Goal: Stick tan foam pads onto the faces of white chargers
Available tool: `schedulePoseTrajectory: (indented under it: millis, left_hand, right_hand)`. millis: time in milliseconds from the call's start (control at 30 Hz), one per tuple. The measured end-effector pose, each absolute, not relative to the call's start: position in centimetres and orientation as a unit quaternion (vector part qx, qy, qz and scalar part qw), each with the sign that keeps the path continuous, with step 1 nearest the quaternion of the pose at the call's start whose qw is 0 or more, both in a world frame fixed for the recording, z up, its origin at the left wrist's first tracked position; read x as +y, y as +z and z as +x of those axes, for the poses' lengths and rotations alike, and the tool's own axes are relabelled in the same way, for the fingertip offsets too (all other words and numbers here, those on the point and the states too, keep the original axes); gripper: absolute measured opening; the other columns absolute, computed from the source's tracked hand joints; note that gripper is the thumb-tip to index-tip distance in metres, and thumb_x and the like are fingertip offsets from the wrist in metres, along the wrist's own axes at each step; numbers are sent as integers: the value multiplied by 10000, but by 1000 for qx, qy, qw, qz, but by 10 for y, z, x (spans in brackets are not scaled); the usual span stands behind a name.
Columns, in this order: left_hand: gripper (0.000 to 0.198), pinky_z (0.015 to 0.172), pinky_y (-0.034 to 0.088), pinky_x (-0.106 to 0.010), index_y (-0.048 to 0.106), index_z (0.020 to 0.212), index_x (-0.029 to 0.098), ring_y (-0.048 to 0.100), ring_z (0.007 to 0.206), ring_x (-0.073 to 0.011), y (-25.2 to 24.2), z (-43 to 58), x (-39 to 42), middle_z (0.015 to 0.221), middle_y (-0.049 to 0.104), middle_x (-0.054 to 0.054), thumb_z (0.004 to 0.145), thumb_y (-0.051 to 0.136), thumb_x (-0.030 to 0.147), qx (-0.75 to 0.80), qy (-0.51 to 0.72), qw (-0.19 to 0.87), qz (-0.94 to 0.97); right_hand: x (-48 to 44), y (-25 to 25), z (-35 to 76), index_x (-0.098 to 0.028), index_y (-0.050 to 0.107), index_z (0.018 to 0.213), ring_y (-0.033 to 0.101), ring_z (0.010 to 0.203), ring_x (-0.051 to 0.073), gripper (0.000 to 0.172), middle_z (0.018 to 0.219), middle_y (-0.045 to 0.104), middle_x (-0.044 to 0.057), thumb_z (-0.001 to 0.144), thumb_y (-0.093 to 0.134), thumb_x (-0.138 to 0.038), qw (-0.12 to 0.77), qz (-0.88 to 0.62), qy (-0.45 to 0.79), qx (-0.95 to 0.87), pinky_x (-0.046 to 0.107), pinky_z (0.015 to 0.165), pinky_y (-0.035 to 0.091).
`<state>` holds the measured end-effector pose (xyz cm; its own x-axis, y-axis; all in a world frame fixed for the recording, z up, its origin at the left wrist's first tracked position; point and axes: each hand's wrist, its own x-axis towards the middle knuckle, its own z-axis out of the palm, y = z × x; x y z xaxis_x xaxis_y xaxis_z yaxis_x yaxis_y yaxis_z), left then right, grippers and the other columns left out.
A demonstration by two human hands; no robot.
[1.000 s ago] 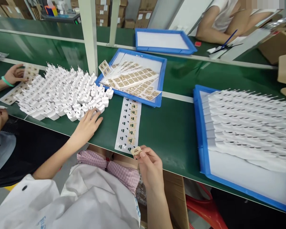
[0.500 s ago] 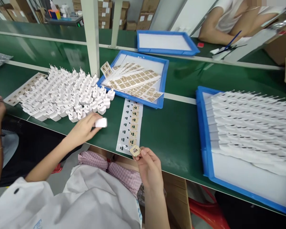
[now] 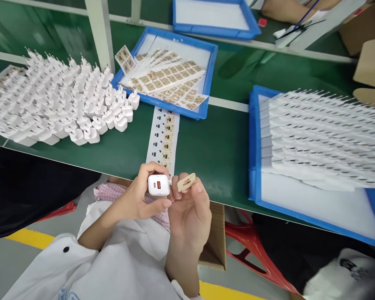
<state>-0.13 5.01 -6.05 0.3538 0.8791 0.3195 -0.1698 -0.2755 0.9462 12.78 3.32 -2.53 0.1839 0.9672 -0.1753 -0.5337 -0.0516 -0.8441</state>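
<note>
In my left hand [image 3: 140,191] is a white charger [image 3: 158,189], its port face turned up toward me with one small slot and one orange-lined port. My right hand [image 3: 190,208] pinches a tan sticker [image 3: 186,182] with cut-outs between thumb and fingers, close beside the charger but apart from it. Just beyond both hands lies a partly used sticker sheet [image 3: 158,133] on the green table, its near end hidden by my fingers. To the left stand many white chargers [image 3: 65,100] in rows, pins up.
Behind the sheet, a blue tray [image 3: 211,79] holds a pile of tan sticker sheets [image 3: 175,77]. At right, another blue tray [image 3: 254,166] carries rows of white chargers [image 3: 325,141]. A white post [image 3: 100,33] rises at the back. Across the table shows another person's arm [image 3: 284,10].
My left hand has brought the charger right, up to my right hand, and turned its port face toward me. The sticker has tilted in my right fingers. The view has tipped downward.
</note>
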Motion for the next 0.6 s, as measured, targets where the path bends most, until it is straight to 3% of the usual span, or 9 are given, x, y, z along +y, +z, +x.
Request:
schedulePoseTrajectory:
  millis: [133,233,333,467,600]
  left_hand:
    - [555,971,494,-385,370,1450,267,539,1103,-235,-57,-9,50,1216,488,-86,1004,478,579,300,449,531,653]
    - [540,1048,460,-402,364,1491,306,515,1204,-256,-56,-10,48,1302,477,-92,1012,517,501,308,436,527,661]
    - [486,983,479,-376,410,1415,313,549,1144,-242,-60,-8,47,1290,504,-81,988,582,466,307,455,547,632]
    - [408,847,481,-349,437,1265,268,565,945,-192,-70,-4,50,1159,540,-67,995,504,566,295,470,613,562]
    - [498,780,464,-290,398,1099,271,539,926,-163,-77,1,56,1078,513,-30,864,710,580,266,503,615,545]
  right_hand:
    - [34,-28,133,-232,614,677,469,580,106,326,639,481,-37,806,790,-473,640,-392,618,-233,235,551,447]
    - [35,-29,134,-219,652,667,494,572,92,296,653,541,-32,787,816,-433,654,-386,614,-215,222,548,464]
    - [37,-29,133,-208,644,649,486,559,81,300,617,523,-40,788,821,-406,661,-373,623,-189,202,545,470]
    - [41,-29,131,-203,596,658,423,516,62,309,600,454,-62,802,807,-377,660,-331,656,-159,169,502,452]
    - [43,-30,129,-200,525,630,348,476,51,358,595,381,-81,819,789,-351,660,-323,662,-148,153,456,423]
